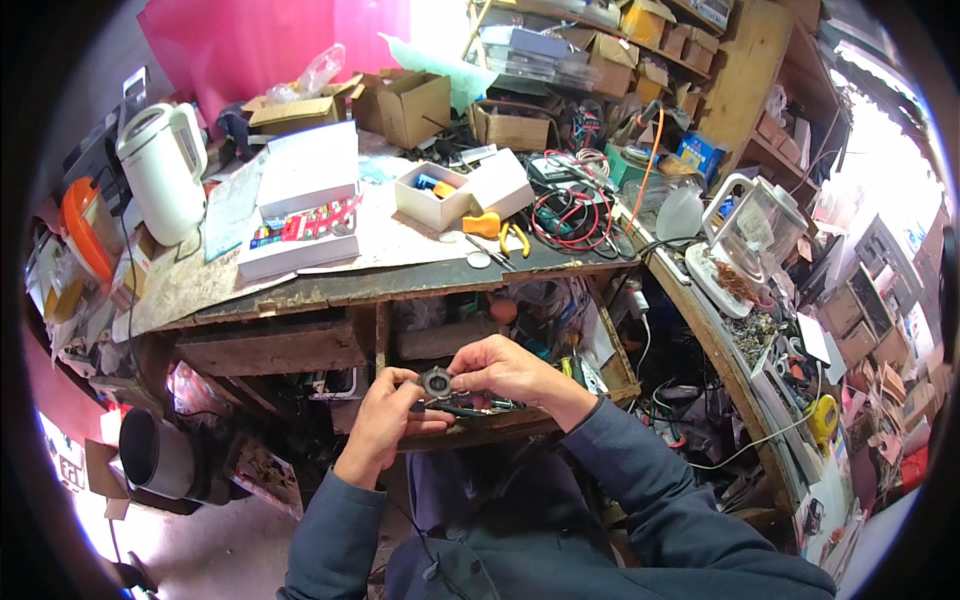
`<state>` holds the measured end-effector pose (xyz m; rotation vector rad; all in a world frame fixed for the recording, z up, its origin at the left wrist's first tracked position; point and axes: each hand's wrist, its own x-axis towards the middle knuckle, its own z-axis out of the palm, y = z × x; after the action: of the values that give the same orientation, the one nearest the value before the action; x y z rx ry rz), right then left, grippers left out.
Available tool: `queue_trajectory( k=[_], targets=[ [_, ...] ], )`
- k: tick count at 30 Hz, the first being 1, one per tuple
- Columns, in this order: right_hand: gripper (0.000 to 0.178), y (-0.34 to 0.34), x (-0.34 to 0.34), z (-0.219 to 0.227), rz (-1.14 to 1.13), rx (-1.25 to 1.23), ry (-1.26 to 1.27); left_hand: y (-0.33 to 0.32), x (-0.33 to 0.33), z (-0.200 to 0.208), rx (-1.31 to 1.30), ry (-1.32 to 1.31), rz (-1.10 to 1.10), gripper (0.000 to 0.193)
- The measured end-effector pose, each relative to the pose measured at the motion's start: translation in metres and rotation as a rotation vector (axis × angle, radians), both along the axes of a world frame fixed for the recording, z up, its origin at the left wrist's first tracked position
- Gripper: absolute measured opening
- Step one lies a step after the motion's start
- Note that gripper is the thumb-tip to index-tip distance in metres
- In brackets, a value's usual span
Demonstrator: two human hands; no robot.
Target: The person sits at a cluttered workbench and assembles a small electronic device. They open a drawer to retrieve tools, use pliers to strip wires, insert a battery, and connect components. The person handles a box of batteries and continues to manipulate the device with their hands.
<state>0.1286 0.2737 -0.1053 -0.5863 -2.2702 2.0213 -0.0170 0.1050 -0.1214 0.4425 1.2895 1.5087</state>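
Over the front of the open drawer (625, 393) I hold a small dark grey ring-shaped part (437, 381) with a hole in its middle. My left hand (383, 418) pinches its left side between thumb and forefinger, the other fingers curled below. From the right, my right hand (508, 372) grips the opposite edge with closed fingertips. Dark slender items show just beneath the ring; whether the left fingers touch them I cannot tell. Inside the drawer lie tools and loose parts, partly hidden by my hands.
On the bench stand a white box of batteries (300, 262), a smaller white box (428, 205), yellow-handled pliers (514, 238) and tangled red and black leads (580, 215). A white jug (162, 172) is at left. At right are a clear blender jar (755, 232) and a yellow tape measure (823, 420).
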Motion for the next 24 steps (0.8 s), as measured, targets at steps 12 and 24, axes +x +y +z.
queue_trajectory(
  k=[12, 24],
  targets=[
    [0.036, 0.062, -0.008, -0.022, -0.163, 1.358, -0.174, -0.005, -0.013, -0.015, 0.228, -0.114, -0.096, 0.029],
    [0.034, 0.084, 0.001, -0.036, -0.057, 1.561, -0.321, -0.003, -0.013, -0.023, 0.301, -0.214, 0.128, 0.024]
  ],
)
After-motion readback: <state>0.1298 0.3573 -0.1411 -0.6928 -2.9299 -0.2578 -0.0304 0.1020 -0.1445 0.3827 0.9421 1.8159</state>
